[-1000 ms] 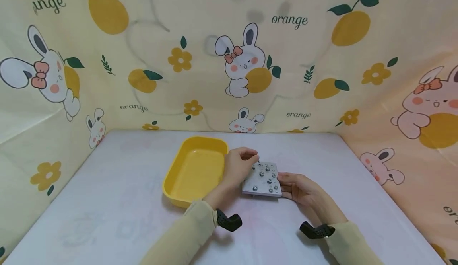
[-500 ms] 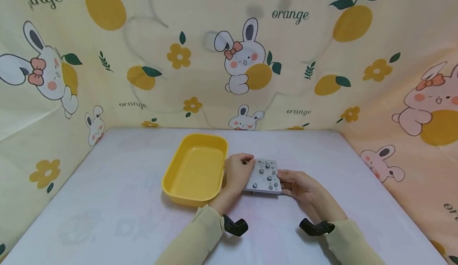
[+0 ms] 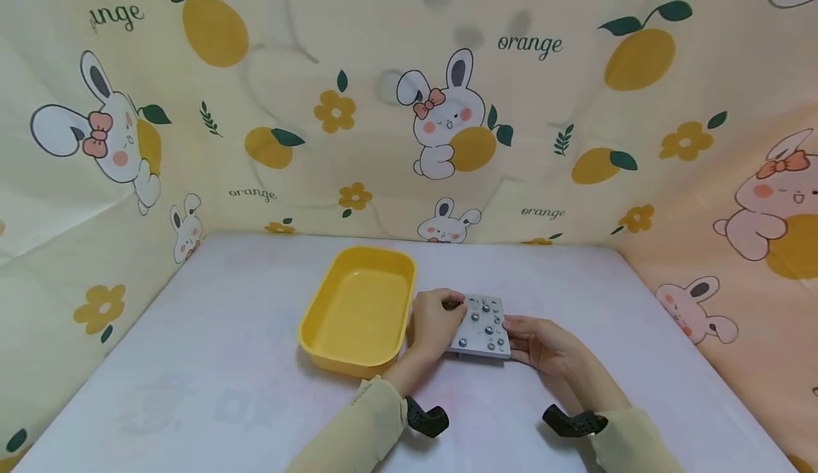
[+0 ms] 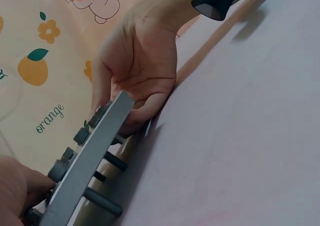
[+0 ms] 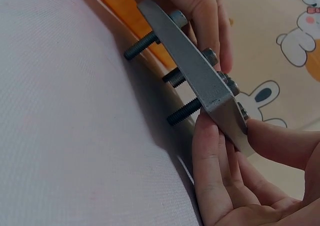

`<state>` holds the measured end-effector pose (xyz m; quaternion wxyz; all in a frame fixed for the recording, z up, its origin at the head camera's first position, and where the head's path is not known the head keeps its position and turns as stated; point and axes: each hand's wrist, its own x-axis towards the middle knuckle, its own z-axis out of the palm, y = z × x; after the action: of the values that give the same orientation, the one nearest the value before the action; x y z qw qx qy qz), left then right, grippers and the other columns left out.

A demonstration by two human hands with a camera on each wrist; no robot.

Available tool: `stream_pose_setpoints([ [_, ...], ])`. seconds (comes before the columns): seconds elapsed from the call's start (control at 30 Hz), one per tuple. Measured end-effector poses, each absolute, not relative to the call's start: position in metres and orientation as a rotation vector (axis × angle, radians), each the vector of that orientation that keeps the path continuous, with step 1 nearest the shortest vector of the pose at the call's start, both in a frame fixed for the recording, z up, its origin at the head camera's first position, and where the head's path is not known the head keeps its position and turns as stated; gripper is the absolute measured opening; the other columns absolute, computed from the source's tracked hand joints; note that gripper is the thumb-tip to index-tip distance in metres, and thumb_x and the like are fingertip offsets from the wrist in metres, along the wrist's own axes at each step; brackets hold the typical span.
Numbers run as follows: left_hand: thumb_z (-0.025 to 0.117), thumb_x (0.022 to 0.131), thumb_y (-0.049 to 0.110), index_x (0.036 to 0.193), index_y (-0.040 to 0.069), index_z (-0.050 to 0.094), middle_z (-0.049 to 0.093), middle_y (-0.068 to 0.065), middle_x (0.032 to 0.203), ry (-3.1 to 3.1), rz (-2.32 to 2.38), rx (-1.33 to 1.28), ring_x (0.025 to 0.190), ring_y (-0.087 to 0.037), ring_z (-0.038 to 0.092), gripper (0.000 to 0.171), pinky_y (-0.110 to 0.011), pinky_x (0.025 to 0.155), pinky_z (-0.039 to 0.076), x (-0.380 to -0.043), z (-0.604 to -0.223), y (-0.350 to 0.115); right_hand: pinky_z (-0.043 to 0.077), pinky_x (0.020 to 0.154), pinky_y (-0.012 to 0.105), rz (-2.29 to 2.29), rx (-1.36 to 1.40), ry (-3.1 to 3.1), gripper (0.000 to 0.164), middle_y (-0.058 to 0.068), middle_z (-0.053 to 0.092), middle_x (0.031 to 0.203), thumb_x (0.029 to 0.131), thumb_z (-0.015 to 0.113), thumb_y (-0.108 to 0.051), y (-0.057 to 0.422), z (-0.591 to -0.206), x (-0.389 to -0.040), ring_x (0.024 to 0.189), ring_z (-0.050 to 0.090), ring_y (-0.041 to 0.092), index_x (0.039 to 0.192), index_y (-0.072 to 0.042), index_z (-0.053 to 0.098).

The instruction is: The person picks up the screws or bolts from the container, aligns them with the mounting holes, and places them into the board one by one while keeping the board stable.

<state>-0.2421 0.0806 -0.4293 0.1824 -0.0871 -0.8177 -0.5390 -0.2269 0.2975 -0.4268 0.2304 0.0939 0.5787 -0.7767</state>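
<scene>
A grey metal plate (image 3: 479, 338) carries several socket-head bolts (image 3: 488, 329), their heads on top. In both wrist views their threaded shanks (image 5: 185, 111) stick out underneath, and the plate is tilted above the white tabletop. My right hand (image 3: 546, 341) grips the plate's right edge, thumb on top and fingers below. At the far left corner, my left hand (image 3: 437, 324) has thumb and fingers curled together at a bolt, mostly hidden by the fingers. The left wrist view shows its fingertips (image 4: 37, 182) right by the bolt heads on the upper face.
A yellow plastic tray (image 3: 311, 349) stands just left of the left hand, close to its wrist. The white tabletop (image 3: 211, 359) meets a patterned cloth backdrop (image 3: 383, 210) at the back and sides. Black wrist cameras (image 3: 427, 420) sit at both cuffs.
My left fingertips have come down from above the plate's far edge to its far left corner, and that wrist has shifted right. The right hand keeps its grip. The head view has shifted slightly.
</scene>
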Motion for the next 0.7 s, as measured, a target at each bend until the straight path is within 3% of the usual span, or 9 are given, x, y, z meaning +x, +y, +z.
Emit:
stream_pose_setpoints([
  [0.23, 0.077, 0.082, 0.007, 0.103, 0.007, 0.075, 0.071, 0.001, 0.099, -2.349, -1.513, -0.199, 0.106, -0.016, 0.06, 0.021, -0.036, 0.093, 0.048, -0.237, -0.426, 0.088, 0.051, 0.092, 0.04, -2.135, 0.235, 1.609, 0.022, 0.015, 0.07, 0.108, 0.099, 0.057, -0.006, 0.301, -0.427, -0.23, 0.099, 0.067, 0.029, 0.119, 0.0, 0.063],
  [0.4, 0.069, 0.088, 0.008, 0.107, 0.006, 0.072, 0.066, -0.001, 0.109, -2.374, -1.53, -0.323, 0.112, -0.021, 0.053, 0.02, -0.039, 0.099, 0.042, -0.221, -0.415, 0.087, 0.05, 0.093, 0.04, -2.143, 0.216, 1.585, 0.017, 0.014, 0.07, 0.107, 0.099, 0.056, -0.005, 0.307, -0.426, -0.227, 0.1, 0.067, 0.027, 0.111, -0.003, 0.067],
  [0.53, 0.065, 0.091, 0.01, 0.111, 0.005, 0.069, 0.064, -0.002, 0.111, -2.383, -1.511, -0.527, 0.109, -0.022, 0.056, 0.021, -0.036, 0.096, 0.044, -0.206, -0.398, 0.072, 0.05, 0.092, 0.039, -2.127, 0.201, 1.654, 0.017, 0.014, 0.069, 0.107, 0.098, 0.058, -0.005, 0.312, -0.425, -0.222, 0.099, 0.067, 0.026, 0.112, 0.0, 0.067],
  [0.7, 0.062, 0.096, 0.012, 0.116, 0.005, 0.066, 0.063, -0.001, 0.109, -2.406, -1.436, -0.707, 0.097, -0.016, 0.059, 0.022, -0.03, 0.083, 0.052, -0.194, -0.376, 0.034, 0.054, 0.085, 0.039, -1.959, 0.173, 1.943, 0.034, 0.018, 0.068, 0.11, 0.099, 0.059, -0.014, 0.32, -0.413, -0.217, 0.094, 0.068, 0.027, 0.125, 0.009, 0.059],
])
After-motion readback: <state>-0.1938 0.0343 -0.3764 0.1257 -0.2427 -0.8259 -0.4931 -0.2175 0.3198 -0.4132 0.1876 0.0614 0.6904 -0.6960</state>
